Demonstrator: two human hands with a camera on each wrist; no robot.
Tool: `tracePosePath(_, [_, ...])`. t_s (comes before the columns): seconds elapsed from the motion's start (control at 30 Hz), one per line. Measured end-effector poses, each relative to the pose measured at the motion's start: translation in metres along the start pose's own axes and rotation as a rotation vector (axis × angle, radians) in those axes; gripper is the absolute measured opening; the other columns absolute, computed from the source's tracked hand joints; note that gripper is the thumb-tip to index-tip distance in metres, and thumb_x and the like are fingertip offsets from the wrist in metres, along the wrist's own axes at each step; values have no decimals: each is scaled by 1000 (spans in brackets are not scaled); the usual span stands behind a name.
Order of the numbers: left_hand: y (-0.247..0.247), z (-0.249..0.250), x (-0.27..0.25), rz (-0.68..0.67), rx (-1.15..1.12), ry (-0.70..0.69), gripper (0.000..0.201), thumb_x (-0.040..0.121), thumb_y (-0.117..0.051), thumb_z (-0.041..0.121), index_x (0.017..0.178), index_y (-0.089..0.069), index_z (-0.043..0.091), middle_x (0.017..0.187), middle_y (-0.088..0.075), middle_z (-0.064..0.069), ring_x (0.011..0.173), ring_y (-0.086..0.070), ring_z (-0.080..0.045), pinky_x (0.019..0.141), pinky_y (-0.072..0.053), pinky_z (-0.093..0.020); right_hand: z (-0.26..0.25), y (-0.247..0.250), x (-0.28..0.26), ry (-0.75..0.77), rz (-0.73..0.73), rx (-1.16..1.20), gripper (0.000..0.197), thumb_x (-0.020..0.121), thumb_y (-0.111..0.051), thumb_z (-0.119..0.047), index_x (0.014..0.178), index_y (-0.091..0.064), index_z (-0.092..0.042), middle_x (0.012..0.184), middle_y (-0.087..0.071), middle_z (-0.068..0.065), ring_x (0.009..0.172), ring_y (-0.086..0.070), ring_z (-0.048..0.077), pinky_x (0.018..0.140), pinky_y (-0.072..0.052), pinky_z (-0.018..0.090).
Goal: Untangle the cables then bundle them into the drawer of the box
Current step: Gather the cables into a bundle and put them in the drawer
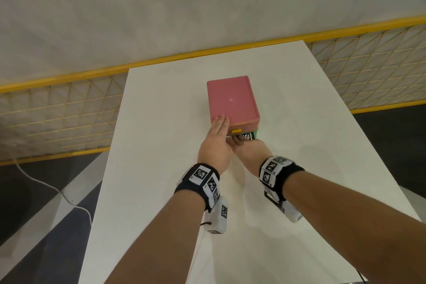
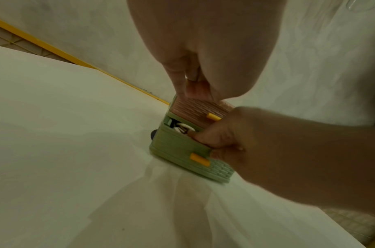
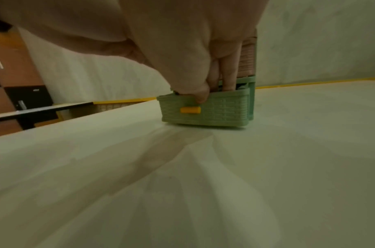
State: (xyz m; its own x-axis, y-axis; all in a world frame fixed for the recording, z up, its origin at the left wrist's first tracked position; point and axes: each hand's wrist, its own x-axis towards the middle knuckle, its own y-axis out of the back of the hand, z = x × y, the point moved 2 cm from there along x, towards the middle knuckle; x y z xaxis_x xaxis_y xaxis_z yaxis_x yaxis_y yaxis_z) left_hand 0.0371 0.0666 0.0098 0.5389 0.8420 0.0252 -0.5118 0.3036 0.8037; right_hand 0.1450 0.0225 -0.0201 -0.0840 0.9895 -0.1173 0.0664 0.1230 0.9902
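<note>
Left to right, all referenced to the box (image 1: 232, 99). My left hand (image 1: 216, 143) lies flat with fingers straight on the box's pink top at its near-left corner, pressing down to hold it; it grips nothing. Just right of it, my right hand (image 1: 247, 148) is at the box's front, fingers dipped into the green drawer (image 2: 180, 147), thumb hooked over the drawer's front wall above its yellow handle (image 3: 190, 110). Whether those fingers are pinching anything inside, I can't tell. The cables (image 2: 182, 128) sit in the drawer, white and dark loops showing in the gap under the upper pink drawer (image 2: 198, 114). The drawer is pulled out part way toward me; its slide axis runs straight from me into the box. My read: tucking is about done, and the next move is a push straight away from me along that axis. Right hand is the nearer one for it, left braces. Risk: a loop riding above the rim could jam under the pink drawer.
</note>
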Motion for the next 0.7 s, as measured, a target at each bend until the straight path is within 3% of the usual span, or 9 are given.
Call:
tracePosePath(0.03, [0, 0, 0, -6, -1, 3, 70, 89, -42, -8, 153, -22, 12, 162, -14, 1, 149, -7, -11, 119, -11, -21, 1, -3, 2, -7, 15, -20, 50, 85, -62, -10, 134, -49, -7, 130, -59, 10, 119, -58, 25, 80, -56, 37])
tracePosePath(0.1, [0, -1, 0, -14, -8, 0, 72, 88, -42, -11, 153, -21, 12, 162, -13, 1, 149, -7, -11, 120, -12, -23, 2, -3, 3, 10, 0, 24, 54, 91, -50, -7, 143, -35, -8, 144, -47, 11, 129, -49, 25, 90, -50, 39])
tracePosePath(0.23, [1, -2, -1, -6, -21, -9, 74, 87, -41, -14, 153, -22, 13, 162, -13, 2, 149, -8, -9, 118, -9, -18, 11, -2, -7, -46, 69, 129, 44, 88, -46, 1, 128, -52, -16, 124, -61, 6, 107, -61, 26, 86, -51, 36])
tracePosePath(0.47, [-3, -5, -1, 26, -22, -14, 74, 87, -41, -13, 153, -24, 15, 162, -15, 4, 149, -9, -8, 111, -13, -10, 19, -6, 3, -78, 17, 302, 45, 88, -43, 4, 129, -51, -13, 125, -59, 12, 113, -56, 29, 94, -47, 38])
tracePosePath(0.5, [-2, -5, -1, 23, -28, -15, 74, 87, -41, -14, 153, -24, 16, 162, -16, 4, 149, -10, -8, 110, -12, -9, 21, -7, 2, -84, 64, 356, 44, 86, -46, 4, 126, -54, -12, 121, -61, 12, 110, -58, 30, 93, -48, 39])
tracePosePath(0.57, [-1, -6, -1, 16, -41, -21, 76, 85, -41, -16, 153, -25, 15, 161, -16, 4, 148, -11, -8, 110, -10, -8, 25, -10, -4, -164, 318, 500, 35, 79, -62, -2, 113, -58, -8, 110, -61, 12, 102, -57, 28, 89, -48, 38])
tracePosePath(0.63, [0, -7, 0, 10, -52, -24, 78, 83, -40, -17, 153, -25, 16, 161, -16, 3, 148, -11, -8, 112, -9, -10, 25, -17, -10, -344, 580, 600, 62, 59, -83, -21, 110, -52, -4, 106, -53, 12, 97, -46, 19, 83, -47, 32])
tracePosePath(0.7, [1, -7, 0, 3, -60, -21, 79, 83, -40, -18, 153, -25, 16, 161, -17, 4, 148, -11, -8, 115, -9, -13, 24, -26, -8, -513, 638, 715, 102, 41, -92, -33, 125, -43, -2, 114, -46, 16, 96, -38, 14, 78, -48, 33])
